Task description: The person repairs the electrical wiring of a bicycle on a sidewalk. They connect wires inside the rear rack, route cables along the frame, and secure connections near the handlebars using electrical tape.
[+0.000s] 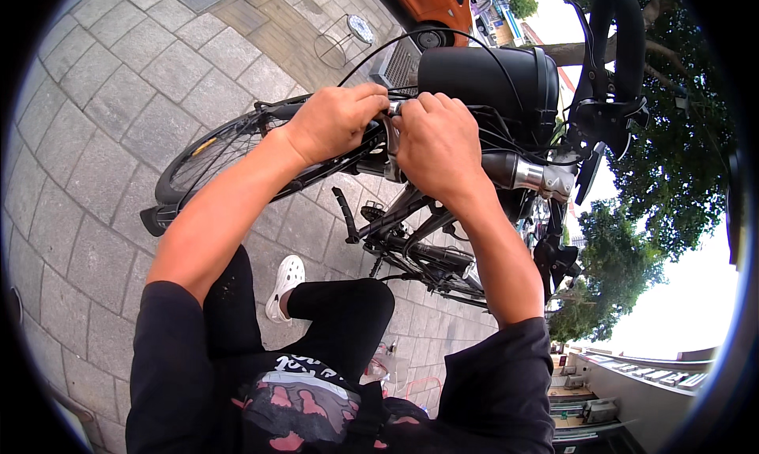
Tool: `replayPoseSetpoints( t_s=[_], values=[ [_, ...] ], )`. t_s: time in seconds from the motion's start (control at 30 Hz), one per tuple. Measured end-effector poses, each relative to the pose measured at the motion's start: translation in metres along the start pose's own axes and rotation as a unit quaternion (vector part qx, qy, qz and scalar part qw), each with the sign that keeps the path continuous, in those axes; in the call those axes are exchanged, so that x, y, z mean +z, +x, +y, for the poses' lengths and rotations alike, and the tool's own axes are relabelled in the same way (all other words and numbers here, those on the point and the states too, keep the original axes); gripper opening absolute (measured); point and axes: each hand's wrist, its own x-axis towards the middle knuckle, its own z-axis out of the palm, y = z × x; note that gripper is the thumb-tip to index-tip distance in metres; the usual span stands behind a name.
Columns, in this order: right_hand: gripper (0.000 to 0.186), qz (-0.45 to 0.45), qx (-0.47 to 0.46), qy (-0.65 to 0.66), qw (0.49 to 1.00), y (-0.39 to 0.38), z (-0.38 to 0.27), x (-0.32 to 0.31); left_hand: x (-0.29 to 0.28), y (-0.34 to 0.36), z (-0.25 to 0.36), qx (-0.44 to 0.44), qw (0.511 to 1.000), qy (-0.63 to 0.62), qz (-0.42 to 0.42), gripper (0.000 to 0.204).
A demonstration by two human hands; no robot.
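Both of my hands meet at the front of a black bicycle (411, 244), above its front wheel (213, 165). My left hand (336, 122) is closed, with its thumb and fingers pinched at a small silver metal part (394, 107). From the other side my right hand (439, 142) is closed on the same part, its fingers curled over it. A grey metal bracket (392, 147) runs down beside my right hand. The fingertips and most of the small part are hidden. A black cylindrical bag (486, 79) and several cables lie just beyond my hands.
The handlebar grip (621, 51) and silver stem (545, 177) stand to the right. An orange car (427, 3) and a round wire stand (340, 43) are at the back. Grey paving (87, 138) lies below; my white clog (288, 284) rests on it. Trees (672, 138) rise at right.
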Motion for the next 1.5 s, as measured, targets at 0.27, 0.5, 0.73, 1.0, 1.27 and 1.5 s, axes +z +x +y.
replayPoseSetpoints(
  t_s=[0.27, 0.5, 0.73, 1.0, 1.27, 1.5],
  values=[
    [0.009, -0.009, 0.010, 0.033, 0.999, 0.008, 0.001, 0.004, 0.000, -0.005, -0.010, 0.010, 0.999, -0.032, 0.002, 0.033],
    [0.013, 0.003, -0.006, 0.010, 1.000, 0.008, -0.001, 0.009, 0.002, -0.004, -0.014, 0.010, 1.000, -0.026, -0.005, 0.028],
    [0.011, -0.005, -0.012, 0.002, 1.000, 0.010, -0.001, 0.009, -0.005, -0.004, -0.017, -0.001, 0.999, -0.031, -0.019, 0.024],
    [0.018, 0.046, -0.003, -0.078, 0.996, -0.019, -0.027, -0.003, -0.022, -0.014, 0.030, -0.156, 0.983, 0.076, -0.060, 0.025],
    [0.022, 0.120, 0.043, 0.019, 0.992, -0.059, -0.057, -0.019, -0.023, -0.025, 0.083, -0.203, 0.979, -0.029, -0.013, 0.022],
    [0.022, 0.148, 0.054, 0.117, 0.981, -0.093, -0.061, -0.018, -0.007, -0.017, 0.083, -0.253, 0.963, -0.075, 0.047, 0.031]
  ],
)
